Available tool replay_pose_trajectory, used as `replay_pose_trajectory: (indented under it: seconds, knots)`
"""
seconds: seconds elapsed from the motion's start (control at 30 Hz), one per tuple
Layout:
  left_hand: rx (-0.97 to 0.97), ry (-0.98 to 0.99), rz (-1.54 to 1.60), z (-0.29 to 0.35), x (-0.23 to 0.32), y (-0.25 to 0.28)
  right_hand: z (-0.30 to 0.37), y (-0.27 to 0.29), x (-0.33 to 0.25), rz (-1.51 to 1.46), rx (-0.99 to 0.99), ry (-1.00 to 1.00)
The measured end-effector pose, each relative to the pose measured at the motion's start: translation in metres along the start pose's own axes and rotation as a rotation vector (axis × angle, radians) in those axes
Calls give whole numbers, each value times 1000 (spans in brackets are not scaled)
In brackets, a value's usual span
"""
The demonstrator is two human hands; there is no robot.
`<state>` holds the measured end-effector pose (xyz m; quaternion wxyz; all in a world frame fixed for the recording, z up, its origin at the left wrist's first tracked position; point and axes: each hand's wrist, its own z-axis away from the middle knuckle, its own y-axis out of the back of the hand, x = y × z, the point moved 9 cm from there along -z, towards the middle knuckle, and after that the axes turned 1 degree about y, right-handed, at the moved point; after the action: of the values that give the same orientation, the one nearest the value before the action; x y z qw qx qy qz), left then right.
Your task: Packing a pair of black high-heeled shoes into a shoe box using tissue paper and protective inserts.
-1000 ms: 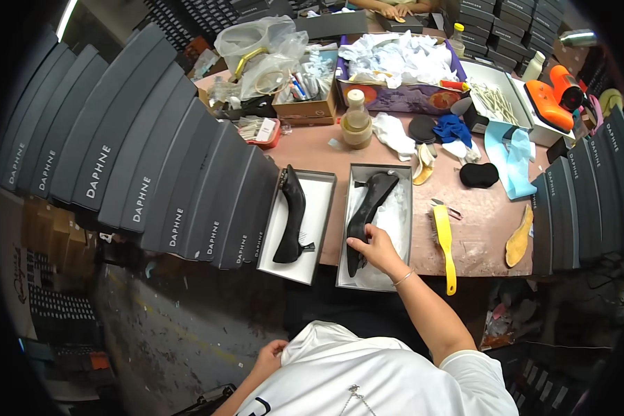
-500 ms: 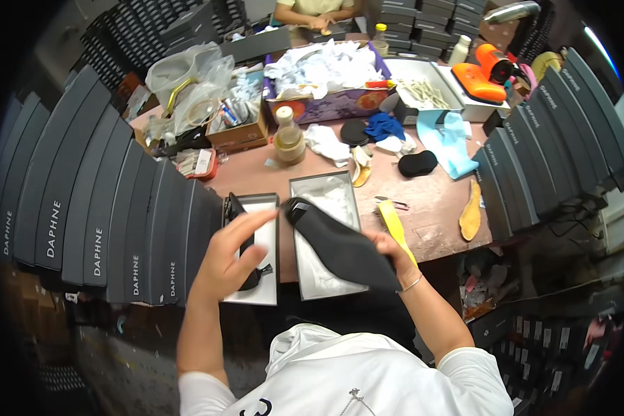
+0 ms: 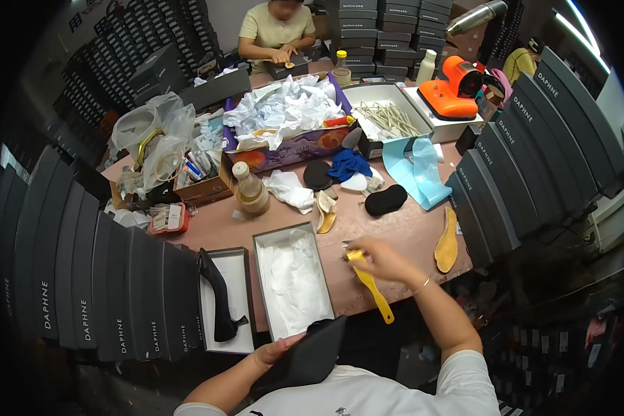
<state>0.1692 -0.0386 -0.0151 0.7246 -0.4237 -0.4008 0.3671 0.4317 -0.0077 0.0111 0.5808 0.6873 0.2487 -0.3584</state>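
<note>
My left hand (image 3: 274,351) grips a black pointed shoe (image 3: 310,357) low in front of my body, its dark sole facing up. My right hand (image 3: 385,260) is over the table with thumb and forefinger apart, at the head of a yellow-handled brush (image 3: 372,290). Small snips (image 3: 345,244) lie there, partly hidden by the fingers. Just beyond the held shoe is an open shoe box (image 3: 291,277) lined with white paper. Left of it, a second black shoe (image 3: 218,295) with a small heel rests in a shallow box lid (image 3: 239,263).
Dark shoe boxes stack at left (image 3: 69,270) and right (image 3: 527,166). Farther back are a purple carton (image 3: 291,149) of crumpled paper, a glue bottle (image 3: 249,191), a blue cloth (image 3: 349,165), a black pad (image 3: 386,200) and a yellow insole (image 3: 446,239). Another person (image 3: 277,35) sits opposite.
The black shoe has come toward my body and passed from my right hand to my left. My right hand has moved to the brush and snips. The view has tilted up.
</note>
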Motion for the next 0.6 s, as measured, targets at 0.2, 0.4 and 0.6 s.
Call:
replay_pose_trajectory:
  seconds: [0.2, 0.4, 0.6]
  knots:
    - [134, -87, -46, 9, 52, 50, -48, 79, 161, 917, 56, -32]
    - [132, -472, 136, -11, 116, 62, -56, 70, 128, 259, 180, -20]
    - [311, -495, 176, -41, 148, 79, -171, 32, 41, 535, 397, 264]
